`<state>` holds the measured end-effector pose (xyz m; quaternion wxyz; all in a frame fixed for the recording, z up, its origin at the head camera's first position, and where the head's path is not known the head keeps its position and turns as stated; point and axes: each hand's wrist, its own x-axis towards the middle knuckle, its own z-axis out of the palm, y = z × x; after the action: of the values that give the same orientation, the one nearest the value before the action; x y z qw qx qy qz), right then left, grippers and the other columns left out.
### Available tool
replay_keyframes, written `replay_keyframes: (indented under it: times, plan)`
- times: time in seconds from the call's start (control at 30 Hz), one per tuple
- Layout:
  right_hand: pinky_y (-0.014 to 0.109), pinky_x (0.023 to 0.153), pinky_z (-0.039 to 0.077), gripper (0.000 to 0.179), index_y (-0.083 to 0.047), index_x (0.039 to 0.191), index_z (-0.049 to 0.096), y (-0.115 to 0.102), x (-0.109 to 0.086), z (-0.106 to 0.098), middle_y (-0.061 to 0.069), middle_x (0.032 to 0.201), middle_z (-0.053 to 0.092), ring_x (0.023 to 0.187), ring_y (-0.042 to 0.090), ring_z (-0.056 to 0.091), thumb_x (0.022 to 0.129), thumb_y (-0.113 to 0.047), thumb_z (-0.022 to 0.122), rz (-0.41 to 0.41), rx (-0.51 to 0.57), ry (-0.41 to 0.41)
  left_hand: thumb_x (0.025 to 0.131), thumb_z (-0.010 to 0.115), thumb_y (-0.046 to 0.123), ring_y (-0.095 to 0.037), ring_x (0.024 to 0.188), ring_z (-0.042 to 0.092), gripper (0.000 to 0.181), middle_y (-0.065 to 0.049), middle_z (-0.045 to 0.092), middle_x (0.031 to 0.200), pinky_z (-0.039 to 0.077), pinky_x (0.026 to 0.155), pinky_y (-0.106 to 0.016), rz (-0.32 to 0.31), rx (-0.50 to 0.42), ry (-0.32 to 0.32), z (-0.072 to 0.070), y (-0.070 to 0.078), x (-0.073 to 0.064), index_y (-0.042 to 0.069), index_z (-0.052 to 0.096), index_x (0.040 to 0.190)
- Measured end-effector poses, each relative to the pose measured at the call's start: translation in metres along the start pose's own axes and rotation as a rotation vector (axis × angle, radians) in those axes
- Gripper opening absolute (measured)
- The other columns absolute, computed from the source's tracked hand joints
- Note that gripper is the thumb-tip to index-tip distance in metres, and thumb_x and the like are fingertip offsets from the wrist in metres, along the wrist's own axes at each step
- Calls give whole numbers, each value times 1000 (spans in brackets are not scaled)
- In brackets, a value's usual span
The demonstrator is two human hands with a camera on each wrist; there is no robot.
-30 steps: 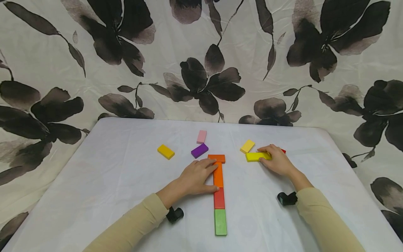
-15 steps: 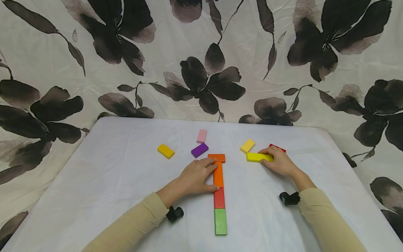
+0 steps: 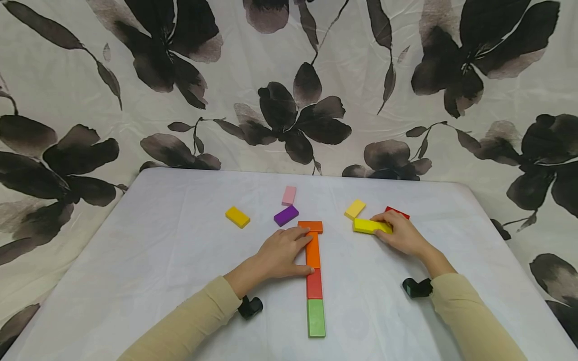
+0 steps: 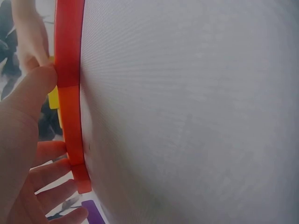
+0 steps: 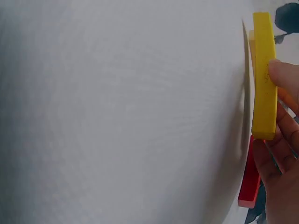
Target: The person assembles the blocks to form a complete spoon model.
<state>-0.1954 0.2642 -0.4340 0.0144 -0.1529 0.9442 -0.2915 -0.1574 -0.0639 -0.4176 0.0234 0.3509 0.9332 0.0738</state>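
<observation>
head: high, forward-down, farthest, covers table (image 3: 135, 260), left hand (image 3: 277, 255), right hand (image 3: 402, 233) | left wrist: close, low, rolled sideways, faces long orange block (image 4: 72, 121) | right wrist: close, rolled sideways, faces long yellow block (image 5: 264, 102) | head+right wrist share: long yellow block

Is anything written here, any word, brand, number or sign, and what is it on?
No readable text anywhere.
Yellow block in the right hand: dark specks, too small to read as anything.
Other blocks: plain color where visible.
Backdrop cloth: printed flowers, no letters.
Black wrist devices: too small to tell.
</observation>
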Motion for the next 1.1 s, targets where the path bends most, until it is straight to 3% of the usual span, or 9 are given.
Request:
replay_keyframes:
  times: [0.7, 1.1]
  plan:
    - [42, 86, 44, 32, -4, 114, 61, -41, 29, 4, 13, 110, 57, 98, 25, 50, 84, -11, 65, -72, 51, 72, 78, 61, 57, -21, 128, 39, 73, -7, 44, 138, 35, 103, -42, 4, 5, 6, 1, -1, 1, 11, 50, 133]
    - [43, 94, 41, 32, -5, 116, 61, -63, 53, 15, 13, 111, 58, 102, 26, 50, 85, -13, 65, -83, 18, 60, 77, 61, 58, -21, 128, 40, 74, -7, 45, 138, 36, 103, -42, 6, 8, 14, 1, -2, 1, 11, 50, 133]
